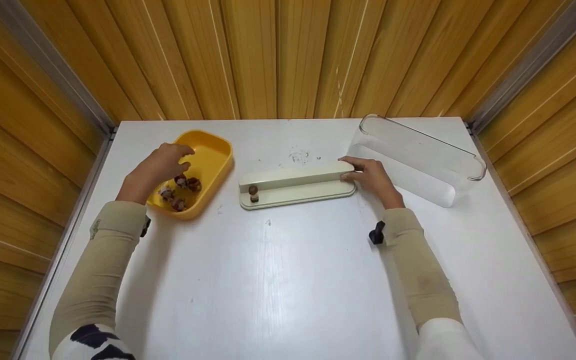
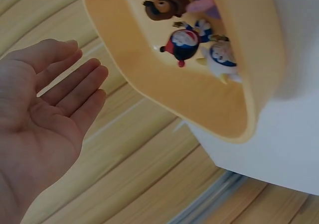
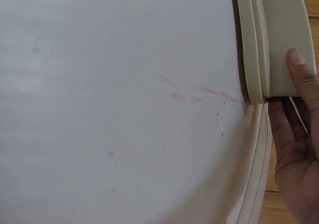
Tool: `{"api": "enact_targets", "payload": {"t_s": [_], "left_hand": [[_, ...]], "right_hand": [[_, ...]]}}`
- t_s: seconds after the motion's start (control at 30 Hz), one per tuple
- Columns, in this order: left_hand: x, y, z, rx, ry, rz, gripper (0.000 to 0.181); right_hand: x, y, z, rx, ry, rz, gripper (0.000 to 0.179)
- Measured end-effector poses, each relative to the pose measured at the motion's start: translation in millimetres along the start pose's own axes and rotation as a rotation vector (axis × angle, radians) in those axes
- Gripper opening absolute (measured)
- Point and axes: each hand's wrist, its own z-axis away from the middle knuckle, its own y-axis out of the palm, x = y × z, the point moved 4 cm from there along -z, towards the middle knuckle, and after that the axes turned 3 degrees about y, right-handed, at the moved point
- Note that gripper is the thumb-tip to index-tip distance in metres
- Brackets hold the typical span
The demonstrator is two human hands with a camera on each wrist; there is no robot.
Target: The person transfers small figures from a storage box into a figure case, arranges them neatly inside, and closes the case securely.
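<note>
The empty left hand hovers, relaxed, over the tray; 4 figures lie toward 7 o'clock. The right hand grips the stand at 3 o'clock; 1 figure stands at 9.

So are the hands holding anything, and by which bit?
The right hand grips the pale stand by its right end. The left hand holds nothing; it is over the yellow tub.

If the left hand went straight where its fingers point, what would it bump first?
Probably the far inside wall of the yellow tray. How high the left hand is isn't clear, though, so it might pass over it instead.
</note>
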Motion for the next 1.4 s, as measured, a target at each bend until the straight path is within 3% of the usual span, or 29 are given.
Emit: {"api": "enact_targets", "payload": {"t_s": [0.3, 0.5, 0.73, 0.97, 1.4], "left_hand": [[22.2, 5.9, -7.5, 0.087, -0.098, 0.01, 0.043], [27.7, 7.1, -5.8, 0.162, -0.107, 0.001, 0.043], [33.5, 8.9, -4.3, 0.186, -0.105, 0.007, 0.038], [39.7, 15.4, -6.3, 0.159, -0.106, 0.047, 0.035], [45.8, 23.9, -19.4, 0.063, -0.191, 0.103, 0.028]], "right_hand": [[1.1, 0.6, 0.1, -0.009, -0.043, -0.015, 0.051], [1.1, 0.5, 1.0, -0.014, -0.029, -0.014, 0.052], [0.7, 1.7, -0.7, -0.004, -0.018, 0.0, 0.052], [-2.8, 2.3, 1.8, -0.015, -0.012, -0.023, 0.053], [-1.0, -0.4, -1.4, -0.013, -0.019, -0.041, 0.051]]}}
